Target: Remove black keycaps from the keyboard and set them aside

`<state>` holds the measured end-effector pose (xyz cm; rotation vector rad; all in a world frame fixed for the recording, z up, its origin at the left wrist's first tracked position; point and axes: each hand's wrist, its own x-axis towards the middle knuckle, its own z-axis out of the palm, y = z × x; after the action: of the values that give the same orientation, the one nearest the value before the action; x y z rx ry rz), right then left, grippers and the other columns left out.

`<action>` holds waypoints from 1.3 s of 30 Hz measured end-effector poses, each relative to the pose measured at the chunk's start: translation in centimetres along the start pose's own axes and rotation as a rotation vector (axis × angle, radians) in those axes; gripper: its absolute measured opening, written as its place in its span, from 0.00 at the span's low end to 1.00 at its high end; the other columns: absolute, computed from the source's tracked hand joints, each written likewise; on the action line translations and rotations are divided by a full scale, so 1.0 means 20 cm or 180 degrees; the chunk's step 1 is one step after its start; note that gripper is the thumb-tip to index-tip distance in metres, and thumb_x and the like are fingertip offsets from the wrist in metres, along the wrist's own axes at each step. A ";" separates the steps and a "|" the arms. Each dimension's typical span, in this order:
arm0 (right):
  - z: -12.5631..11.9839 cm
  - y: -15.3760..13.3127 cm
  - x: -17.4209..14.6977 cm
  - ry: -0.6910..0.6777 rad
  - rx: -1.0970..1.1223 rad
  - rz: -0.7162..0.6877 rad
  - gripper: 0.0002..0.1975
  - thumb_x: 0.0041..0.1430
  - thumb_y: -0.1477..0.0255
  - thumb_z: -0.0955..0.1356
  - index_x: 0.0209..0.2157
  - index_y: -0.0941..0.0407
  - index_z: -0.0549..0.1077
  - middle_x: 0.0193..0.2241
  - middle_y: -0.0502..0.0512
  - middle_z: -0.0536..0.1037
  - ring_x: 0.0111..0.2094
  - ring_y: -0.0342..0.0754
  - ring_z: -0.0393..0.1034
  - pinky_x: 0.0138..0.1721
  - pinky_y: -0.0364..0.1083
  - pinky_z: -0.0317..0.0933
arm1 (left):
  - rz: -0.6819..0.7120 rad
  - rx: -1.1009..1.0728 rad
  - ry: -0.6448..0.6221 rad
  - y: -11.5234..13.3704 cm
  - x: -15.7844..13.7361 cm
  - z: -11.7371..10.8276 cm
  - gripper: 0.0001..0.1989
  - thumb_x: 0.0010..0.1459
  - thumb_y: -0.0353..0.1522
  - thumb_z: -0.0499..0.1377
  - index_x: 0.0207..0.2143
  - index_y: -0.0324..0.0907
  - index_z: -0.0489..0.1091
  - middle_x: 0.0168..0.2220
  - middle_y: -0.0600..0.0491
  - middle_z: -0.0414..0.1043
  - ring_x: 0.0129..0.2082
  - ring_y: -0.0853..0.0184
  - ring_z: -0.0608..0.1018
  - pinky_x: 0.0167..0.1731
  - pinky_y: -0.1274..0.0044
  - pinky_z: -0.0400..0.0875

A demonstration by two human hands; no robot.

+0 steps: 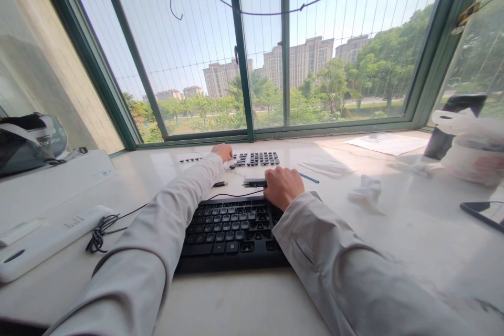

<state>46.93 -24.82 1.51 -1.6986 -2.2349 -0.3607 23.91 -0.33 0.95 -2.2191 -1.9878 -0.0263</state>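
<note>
In the head view, the person is leaning both sleeved arms over a black keyboard (232,231) that is lying on the pale worktop (413,241) in front of a window. Many of its keycaps (255,158) are already sitting off the board, laid out in rows on the worktop beyond it, so the pulling looks well along, though most keys nearer the person are still seated in the board.

The left hand (222,151) is reaching to the left end of those rows, fingers curled down onto them; whether it is pinching a cap cannot be told. The right hand (283,186) is closing in a fist around a small dark tool (254,183), just past the keyboard's far edge. A blue pen (309,178) is lying just beside that hand.
</note>
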 end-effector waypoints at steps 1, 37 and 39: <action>0.00 0.00 0.00 0.0004 0.0005 -0.0006 0.12 0.50 0.74 0.63 0.33 0.58 0.77 0.32 0.65 0.78 0.34 0.55 0.74 0.32 0.48 0.59 | 0.0009 0.0010 0.0001 0.00 0.00 0.00 0.16 0.51 0.39 0.64 0.42 0.45 0.76 0.30 0.48 0.78 0.37 0.62 0.79 0.41 0.77 0.66; -0.01 -0.04 0.00 0.0483 0.0743 0.0209 0.09 0.58 0.69 0.60 0.37 0.54 0.70 0.34 0.57 0.77 0.34 0.51 0.71 0.31 0.45 0.55 | 0.0711 -0.0274 0.0789 0.08 -0.83 -0.48 0.13 0.55 0.43 0.56 0.36 0.49 0.77 0.35 0.55 0.78 0.36 0.65 0.76 0.38 0.76 0.67; 0.00 -0.05 0.00 0.0574 0.0982 0.0094 0.08 0.58 0.69 0.61 0.36 0.54 0.70 0.37 0.56 0.77 0.36 0.49 0.70 0.33 0.44 0.55 | 0.0819 -0.0385 0.0835 0.10 -0.97 -0.49 0.14 0.56 0.43 0.56 0.36 0.48 0.77 0.34 0.54 0.78 0.36 0.64 0.76 0.37 0.77 0.66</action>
<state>45.97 -25.16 1.52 -1.4747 -2.0134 -0.1452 24.49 -20.93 7.98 -2.3847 -1.5947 -0.3938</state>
